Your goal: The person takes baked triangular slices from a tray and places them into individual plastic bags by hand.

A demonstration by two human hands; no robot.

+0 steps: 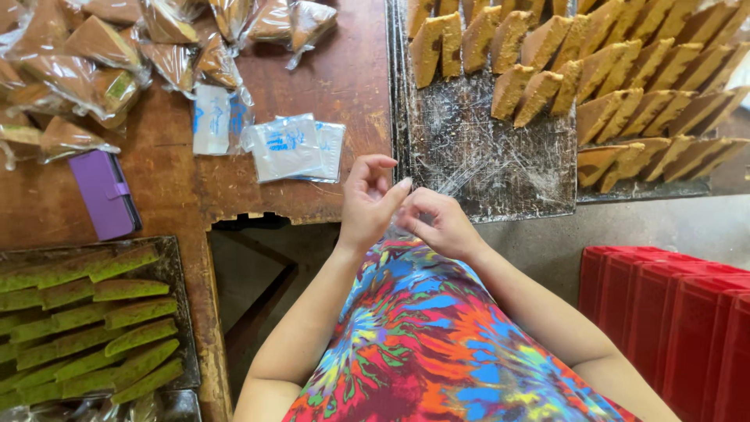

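At far left, green cake slices (86, 328) lay in rows on a dark tray (173, 266), with a purple wallet (105, 194) above them on the table (344, 70). Wrapped slices (94, 55) were heaped at the top left, and a small stack of empty bags (293, 148) lay beside them. At centre, the left hand (367, 205) and right hand (437, 223) met over the lap, both pinching a thin clear bag (422, 199) between fingertips, apparently working it open. To the right, brown slices (625, 78) stood on a large tray (484, 164). The film looked flimsy: a hard pull could tear it, or it could slip from the fingers and drop to the floor. Red crates (672, 312) sat at far right.
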